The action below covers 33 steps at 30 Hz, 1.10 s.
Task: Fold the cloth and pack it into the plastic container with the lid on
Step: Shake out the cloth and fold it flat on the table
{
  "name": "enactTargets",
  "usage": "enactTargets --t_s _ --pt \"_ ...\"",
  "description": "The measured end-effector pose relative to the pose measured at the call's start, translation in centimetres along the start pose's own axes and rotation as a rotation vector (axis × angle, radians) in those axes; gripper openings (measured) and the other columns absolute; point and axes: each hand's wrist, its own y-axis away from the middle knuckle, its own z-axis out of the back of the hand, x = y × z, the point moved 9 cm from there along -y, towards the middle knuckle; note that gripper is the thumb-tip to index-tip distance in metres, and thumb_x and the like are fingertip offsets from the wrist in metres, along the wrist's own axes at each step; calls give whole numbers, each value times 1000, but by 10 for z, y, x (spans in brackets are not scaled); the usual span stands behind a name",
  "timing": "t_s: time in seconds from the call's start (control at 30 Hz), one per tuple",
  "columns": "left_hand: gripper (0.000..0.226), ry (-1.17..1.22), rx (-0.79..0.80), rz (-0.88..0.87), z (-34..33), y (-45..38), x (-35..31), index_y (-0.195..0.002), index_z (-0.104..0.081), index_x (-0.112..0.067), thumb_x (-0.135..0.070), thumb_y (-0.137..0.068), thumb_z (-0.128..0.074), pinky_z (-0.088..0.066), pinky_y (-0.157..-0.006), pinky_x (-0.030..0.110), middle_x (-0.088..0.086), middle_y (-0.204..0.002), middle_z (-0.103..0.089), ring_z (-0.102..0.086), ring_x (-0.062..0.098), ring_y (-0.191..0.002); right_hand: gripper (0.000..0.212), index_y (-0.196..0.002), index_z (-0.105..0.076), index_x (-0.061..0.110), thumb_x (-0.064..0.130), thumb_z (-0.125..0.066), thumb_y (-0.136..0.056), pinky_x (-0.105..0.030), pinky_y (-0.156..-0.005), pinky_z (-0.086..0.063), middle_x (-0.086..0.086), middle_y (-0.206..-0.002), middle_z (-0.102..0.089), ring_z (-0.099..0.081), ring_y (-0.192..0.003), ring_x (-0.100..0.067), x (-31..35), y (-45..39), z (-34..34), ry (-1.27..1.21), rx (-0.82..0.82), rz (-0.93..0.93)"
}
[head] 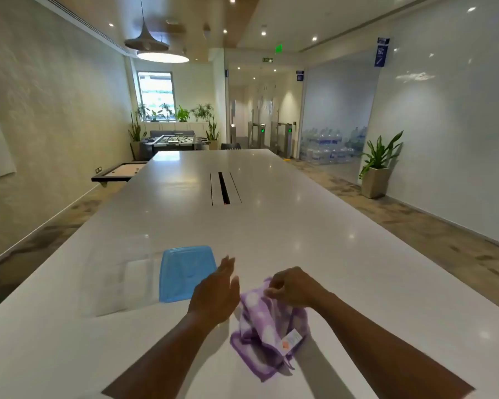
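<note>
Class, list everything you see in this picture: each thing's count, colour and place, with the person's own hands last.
Table: one, white, running from near edge to far end.
Lid: one, blue, flat on table, left of the hands.
Container: one, clear, left of lid, blurred.
Cloth: one, purple with white dots, tagged, crumpled on table.
Cable slot: one, dark, table middle.
Lamps: two, hanging from ceiling.
Potted plant: one, green, right wall; more by the far window.
Left hand: one, open, beside cloth.
Right hand: one, pinching the cloth's top edge.
</note>
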Motion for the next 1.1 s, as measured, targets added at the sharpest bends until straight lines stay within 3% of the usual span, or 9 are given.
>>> enactTargets --t_s 0.07,0.17,0.33,0.57,0.67,0.77,0.93,1.0,1.1 --pt "49 -16 42 -30 -12 3 0 -148 -38 -29 -36 -100 -40 -37 -111 32 -8 -153 -43 -46 15 -137 41 -97 -72 16 54 -64 -85 -21 -71 -46 2 -94 -68 -65 -85 -16 -2 4 -19 42 174 -41" --pt "37 4 145 -14 -34 12 3 -129 -59 -34 -39 -97 -42 -48 -100 32 -9 -130 -65 -63 15 -115 70 -117 -58 18 66 -72 -69 -29 -89 -51 0 -111 -65 -62 -102 -18 -6 19 -40 36 369 -135" --pt "28 134 235 51 -45 15 5 -114 -68 -37 -38 -94 -49 -56 -87 31 -12 -109 -73 -67 9 -92 113 -142 -16 30 62 -83 -57 -42 -103 -46 -2 -136 -48 -51 -121 -27 -2 31 -53 163 498 -121" --pt "43 261 389 -22 -44 9 -5 -125 -61 -29 -28 -81 -60 -52 -95 32 -6 -121 -67 -63 12 -103 33 -118 -50 13 18 -55 -86 -32 -83 -51 -11 -119 -60 -58 -102 -26 -1 9 -20 106 239 -89" --pt "48 309 417 -157 -26 12 -38 -134 -51 -21 -18 -89 -67 -46 -77 8 -3 -121 -61 -56 6 -97 25 -111 -59 15 17 -55 -86 -32 -78 -51 -11 -116 -63 -60 -99 -27 4 -3 10 30 101 -58" --pt "52 400 347 -246 -10 7 -61 -120 -41 -49 -19 -89 -69 -43 -73 -1 -19 -104 -56 -56 -8 -86 25 -112 -64 16 16 -57 -88 -17 -64 -42 -11 -114 -59 -58 -93 -24 12 -13 36 -2 -22 -4" --pt "29 294 180 -147 3 -18 -59 -115 -62 -13 -29 -91 -65 -50 -73 16 -1 -106 -60 -63 14 -90 30 -116 -64 15 12 -65 -86 -9 -57 -38 -10 -113 -65 -58 -88 -18 21 -22 77 -123 -157 21" --pt "27 235 150 -84 0 -33 -49 -108 -64 -10 -31 -92 -59 -53 -78 33 5 -107 -62 -64 22 -94 35 -118 -62 13 13 -70 -83 -11 -55 -41 -8 -109 -64 -59 -85 -17 23 -23 94 -205 -186 -1" --pt "24 271 150 -63 5 -47 -48 -91 -63 -15 -32 -97 -47 -51 -72 34 4 -94 -66 -62 23 -86 32 -109 -63 9 11 -74 -80 -14 -53 -46 -8 -103 -64 -60 -78 -15 24 -23 119 -322 -220 -28"
